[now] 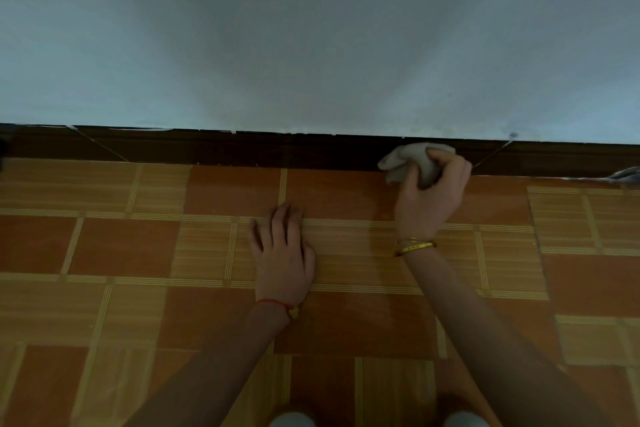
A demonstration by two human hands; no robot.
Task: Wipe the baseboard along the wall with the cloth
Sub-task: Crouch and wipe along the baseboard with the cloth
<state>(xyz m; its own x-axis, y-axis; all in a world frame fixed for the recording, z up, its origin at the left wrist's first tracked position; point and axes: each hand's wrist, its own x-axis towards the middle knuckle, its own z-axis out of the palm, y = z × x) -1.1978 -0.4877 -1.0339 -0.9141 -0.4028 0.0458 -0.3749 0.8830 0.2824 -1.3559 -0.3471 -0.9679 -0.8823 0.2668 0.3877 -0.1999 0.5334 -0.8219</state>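
Wiping underway: right hand [431, 194] grip bunches the crumpled grey cloth [408, 159] against the dark brown wooden baseboard [242, 149]. Left hand [282, 246] flat on the floor. Next: slide along.

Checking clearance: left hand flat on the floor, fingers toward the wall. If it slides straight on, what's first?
Probably the dark baseboard. The left hand has only bare tiled floor ahead; the cloth sits off to its right.
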